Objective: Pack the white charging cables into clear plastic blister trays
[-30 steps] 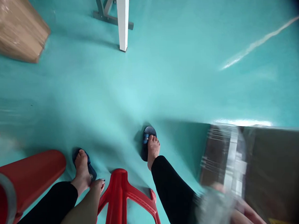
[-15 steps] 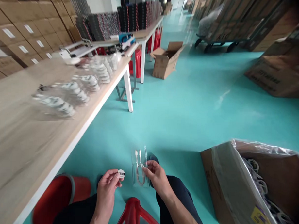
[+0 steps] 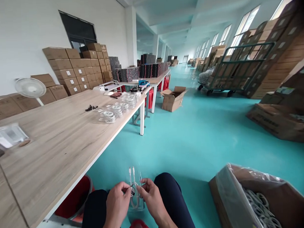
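Both hands meet low in the middle, over my lap. My right hand pinches the edge of a clear plastic bag with a coiled white cable inside, its two plugs pointing up. My left hand pinches a small round sticker against the front of that bag. I sit on a red stool, with my knees in dark trousers on either side.
A long wooden table runs along my left, with rows of bagged cables on it. An open carton lined with plastic, full of coiled cables, stands at my right. A red bin sits under the table. Cartons and a trolley stand across the teal floor.
The view rose from my feet and the floor to the hall. My left hand brought the round sticker from beside the bag onto the bag held by my right hand.
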Action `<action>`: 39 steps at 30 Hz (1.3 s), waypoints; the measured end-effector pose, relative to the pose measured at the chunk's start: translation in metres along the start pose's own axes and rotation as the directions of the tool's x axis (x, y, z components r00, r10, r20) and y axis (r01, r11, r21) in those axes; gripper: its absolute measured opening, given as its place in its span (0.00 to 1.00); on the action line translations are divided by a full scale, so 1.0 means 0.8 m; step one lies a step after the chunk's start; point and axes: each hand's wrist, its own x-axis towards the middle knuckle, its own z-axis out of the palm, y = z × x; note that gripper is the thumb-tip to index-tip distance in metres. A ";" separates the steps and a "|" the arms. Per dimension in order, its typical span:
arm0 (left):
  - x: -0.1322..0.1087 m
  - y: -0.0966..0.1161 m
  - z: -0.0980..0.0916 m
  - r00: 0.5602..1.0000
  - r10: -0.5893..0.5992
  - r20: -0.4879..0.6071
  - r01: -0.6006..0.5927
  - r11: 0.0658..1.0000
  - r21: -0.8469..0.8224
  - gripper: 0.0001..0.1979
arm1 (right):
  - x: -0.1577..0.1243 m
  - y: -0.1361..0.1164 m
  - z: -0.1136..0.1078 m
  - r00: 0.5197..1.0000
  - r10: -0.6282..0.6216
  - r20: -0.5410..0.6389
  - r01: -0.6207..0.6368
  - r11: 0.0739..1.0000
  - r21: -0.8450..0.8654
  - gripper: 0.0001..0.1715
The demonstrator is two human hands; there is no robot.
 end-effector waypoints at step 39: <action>-0.023 -0.084 0.067 0.849 -0.325 0.417 0.528 0.558 -0.640 0.14 | 0.011 0.093 -0.038 0.966 0.169 0.197 -0.167 0.986 -0.026 0.28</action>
